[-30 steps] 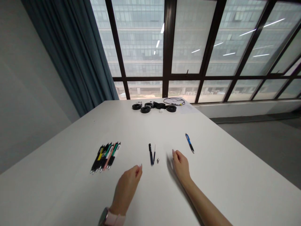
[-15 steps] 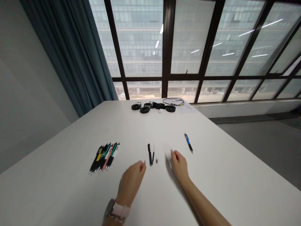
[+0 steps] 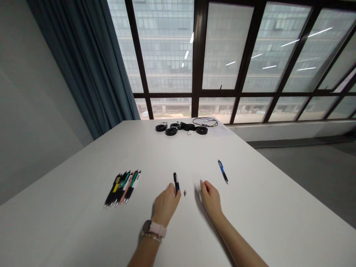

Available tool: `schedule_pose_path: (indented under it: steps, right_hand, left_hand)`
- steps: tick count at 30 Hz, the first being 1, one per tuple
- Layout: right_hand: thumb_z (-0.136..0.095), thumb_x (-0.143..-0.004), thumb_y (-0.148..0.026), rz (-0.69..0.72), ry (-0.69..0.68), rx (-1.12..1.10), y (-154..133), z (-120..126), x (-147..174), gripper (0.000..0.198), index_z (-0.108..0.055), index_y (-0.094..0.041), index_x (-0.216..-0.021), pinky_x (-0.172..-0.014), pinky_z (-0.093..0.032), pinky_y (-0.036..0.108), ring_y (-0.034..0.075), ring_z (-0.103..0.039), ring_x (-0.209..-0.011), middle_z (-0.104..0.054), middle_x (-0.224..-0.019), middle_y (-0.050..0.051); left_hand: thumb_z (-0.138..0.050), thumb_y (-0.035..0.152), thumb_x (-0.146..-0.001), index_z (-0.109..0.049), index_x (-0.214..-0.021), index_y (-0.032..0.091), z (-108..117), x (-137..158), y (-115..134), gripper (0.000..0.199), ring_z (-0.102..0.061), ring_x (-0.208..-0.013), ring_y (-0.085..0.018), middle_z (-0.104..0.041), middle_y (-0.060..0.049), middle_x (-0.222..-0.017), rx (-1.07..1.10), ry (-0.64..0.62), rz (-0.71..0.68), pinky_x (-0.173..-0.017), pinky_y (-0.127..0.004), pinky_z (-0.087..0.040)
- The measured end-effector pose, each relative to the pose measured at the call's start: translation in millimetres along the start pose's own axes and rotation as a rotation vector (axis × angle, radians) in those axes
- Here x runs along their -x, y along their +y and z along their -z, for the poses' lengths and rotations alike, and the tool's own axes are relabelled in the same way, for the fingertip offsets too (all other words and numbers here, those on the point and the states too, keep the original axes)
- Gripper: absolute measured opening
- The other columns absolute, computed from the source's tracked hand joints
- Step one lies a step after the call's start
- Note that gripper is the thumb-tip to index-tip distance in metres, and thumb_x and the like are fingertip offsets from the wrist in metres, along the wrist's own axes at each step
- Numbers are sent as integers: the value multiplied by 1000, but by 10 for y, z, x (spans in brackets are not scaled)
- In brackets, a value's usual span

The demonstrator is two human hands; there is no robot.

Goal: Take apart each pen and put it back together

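My left hand (image 3: 167,204), with a pink watch strap on the wrist, is closed round the lower end of a black pen barrel (image 3: 175,178). The barrel slants on or just above the white table. A small silver pen tip (image 3: 185,193) lies just right of those fingertips. My right hand (image 3: 211,196) rests on its side further right, fingers curled closed; whatever may be inside it is hidden. Beyond it lies a blue and black pen (image 3: 223,171). The thin refill is not visible now.
Several pens (image 3: 122,189) lie side by side in a group on the left of the table (image 3: 155,155). Black rings of tape or similar (image 3: 171,131) sit at the far end, beside a coiled black cable (image 3: 205,121). A window and a blue curtain (image 3: 83,63) stand behind.
My left hand has moved up and right and closed on the pen barrel. The thin refill beside the barrel is no longer seen. My right hand has barely moved.
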State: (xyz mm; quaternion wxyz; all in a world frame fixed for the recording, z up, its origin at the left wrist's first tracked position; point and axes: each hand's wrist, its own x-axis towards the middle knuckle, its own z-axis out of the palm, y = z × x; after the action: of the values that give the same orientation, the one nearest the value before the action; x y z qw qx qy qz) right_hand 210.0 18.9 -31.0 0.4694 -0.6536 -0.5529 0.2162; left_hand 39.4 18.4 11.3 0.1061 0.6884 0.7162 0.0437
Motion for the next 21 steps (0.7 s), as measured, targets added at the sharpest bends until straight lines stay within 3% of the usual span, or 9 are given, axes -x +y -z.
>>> schedule_pose_path:
  steps: [13, 17, 19, 21]
  right_hand:
    - [-33, -96, -50, 97, 5, 95, -5, -12, 13, 45, -36, -24, -59, -55, -28, 28, 16, -44, -54, -46, -53, -3]
    - [-36, -99, -41, 202, -14, 195, -42, -21, 41, 43, -46, -23, -62, -57, -32, 28, 17, -48, -57, -53, -58, 0]
    - [-42, -98, -33, 306, -42, 232, -83, -45, 78, 32, -59, -20, -75, -64, -39, 30, 19, -56, -66, -63, -70, 4]
    - [-48, -95, -23, 434, -81, 262, -130, -88, 127, 20, -66, -18, -99, -77, -45, 33, 22, -63, -85, -71, -93, 9]
  left_hand:
    - [-38, 32, -100, -60, -101, 19, 34, 64, -113, 26, -72, -87, -22, -76, -9, -93, -38, -10, -8, -68, -29, -43]
    - [-37, 31, -99, -63, -101, 18, 59, 119, -161, 29, -72, -88, -24, -77, -11, -94, -32, 5, 14, -69, -31, -43]
    - [-39, 32, -98, -64, -100, 18, 61, 136, -173, 29, -73, -88, -25, -77, -11, -94, -27, 9, 30, -69, -32, -44]
    - [-39, 33, -98, -64, -99, 17, 60, 142, -173, 29, -73, -88, -25, -77, -11, -94, -21, 16, 39, -69, -32, -44]
